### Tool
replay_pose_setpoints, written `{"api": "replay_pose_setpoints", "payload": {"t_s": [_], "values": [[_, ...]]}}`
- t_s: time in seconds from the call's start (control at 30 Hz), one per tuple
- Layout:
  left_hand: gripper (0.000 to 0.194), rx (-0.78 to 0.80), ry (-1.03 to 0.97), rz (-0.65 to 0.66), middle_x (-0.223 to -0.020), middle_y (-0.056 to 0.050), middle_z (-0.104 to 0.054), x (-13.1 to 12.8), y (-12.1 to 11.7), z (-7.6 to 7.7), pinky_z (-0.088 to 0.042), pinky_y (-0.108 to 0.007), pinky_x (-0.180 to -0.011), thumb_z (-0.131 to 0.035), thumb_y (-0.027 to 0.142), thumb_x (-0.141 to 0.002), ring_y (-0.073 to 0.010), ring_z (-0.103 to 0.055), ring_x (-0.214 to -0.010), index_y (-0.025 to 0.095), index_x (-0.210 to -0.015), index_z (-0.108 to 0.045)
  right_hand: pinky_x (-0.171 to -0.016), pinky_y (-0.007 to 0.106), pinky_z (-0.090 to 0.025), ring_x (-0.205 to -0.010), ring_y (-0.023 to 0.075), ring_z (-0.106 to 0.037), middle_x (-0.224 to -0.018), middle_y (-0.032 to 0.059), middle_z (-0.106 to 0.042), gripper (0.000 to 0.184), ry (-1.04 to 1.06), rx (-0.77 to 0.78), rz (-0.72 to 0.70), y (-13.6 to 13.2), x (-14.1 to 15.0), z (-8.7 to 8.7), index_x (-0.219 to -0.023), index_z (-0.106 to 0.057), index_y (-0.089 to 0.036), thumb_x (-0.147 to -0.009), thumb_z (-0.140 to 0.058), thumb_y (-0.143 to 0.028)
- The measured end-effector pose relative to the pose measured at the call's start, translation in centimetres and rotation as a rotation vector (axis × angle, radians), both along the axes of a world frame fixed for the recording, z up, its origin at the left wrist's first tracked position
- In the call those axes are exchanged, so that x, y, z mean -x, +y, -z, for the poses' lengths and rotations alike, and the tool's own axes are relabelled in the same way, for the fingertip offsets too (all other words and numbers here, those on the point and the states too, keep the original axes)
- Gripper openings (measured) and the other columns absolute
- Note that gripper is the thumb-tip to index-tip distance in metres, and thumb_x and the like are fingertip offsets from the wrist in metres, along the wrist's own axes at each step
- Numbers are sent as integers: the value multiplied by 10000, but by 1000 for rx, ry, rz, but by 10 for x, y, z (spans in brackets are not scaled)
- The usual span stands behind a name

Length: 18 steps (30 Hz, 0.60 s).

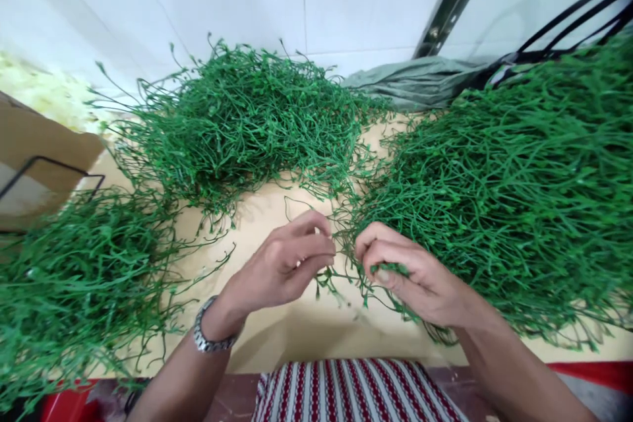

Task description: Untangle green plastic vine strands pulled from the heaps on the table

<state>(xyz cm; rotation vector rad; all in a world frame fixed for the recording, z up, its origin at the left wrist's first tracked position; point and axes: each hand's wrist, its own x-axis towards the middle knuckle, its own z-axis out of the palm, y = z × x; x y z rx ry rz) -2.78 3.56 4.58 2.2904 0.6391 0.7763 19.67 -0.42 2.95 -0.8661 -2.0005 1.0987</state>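
Observation:
My left hand, with a metal watch at its wrist, is closed in a pinch. Thin green stems hang just below its fingertips and appear to be held there. Facing it a short way off, my right hand has its fingers curled over a bit of green stem that shows between thumb and fingers. A large heap of thin green stems with small knobbed tips lies against the right hand. Loose stems also lie under both hands on the pale tabletop.
A second heap of green stems lies at the back, a third heap at the left. Left are a cardboard box and pale yellow material. Grey-green cloth and black cables lie near the wall.

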Motion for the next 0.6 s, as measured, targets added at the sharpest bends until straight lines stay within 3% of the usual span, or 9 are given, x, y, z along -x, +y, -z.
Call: {"api": "replay_pose_setpoints", "payload": {"t_s": [0.07,0.17,0.3,0.4,0.6], "values": [[139,46,-68,-27,-869,-68,-519,-4,1,6,-435,-253,-678,-486,51,-815,-130,-514,-795,139,-870,-580,-729,301,-424,-826,158,-529,-878,59,-538,210,115,38,115,0,3,3,-813,-504,-184,-929,-370,-295],[231,99,-132,-17,-870,-67,-525,-4,0,13,-434,-288,-719,-434,13,-804,-151,-501,-838,149,-962,-534,-591,245,-436,-623,115,-552,-715,-4,-531,150,231,176,249,-2,9,11,-847,-495,-202,-927,-386,-267],[302,173,-169,-50,-887,-68,-493,-3,-8,21,-433,-304,-701,-411,1,-775,-163,-479,-831,168,-1019,-475,-469,202,-369,-478,80,-456,-600,-46,-459,140,122,187,326,-1,16,15,-906,-523,-203,-917,-406,-280],[385,263,-207,-56,-951,-72,-452,-6,-13,27,-439,-288,-676,-427,3,-756,-147,-467,-802,186,-1094,-441,-504,207,-379,-523,85,-461,-652,-31,-514,110,-4,71,288,2,21,12,-918,-548,-199,-890,-455,-250],[470,492,-364,12,-1049,-55,-382,-12,-17,35,-405,-233,-613,-432,7,-749,-104,-470,-757,233,-1155,-358,-761,252,-453,-866,136,-582,-948,48,-628,214,-39,-187,92,7,34,17,-1038,-544,-182,-833,-509,-127]]}}
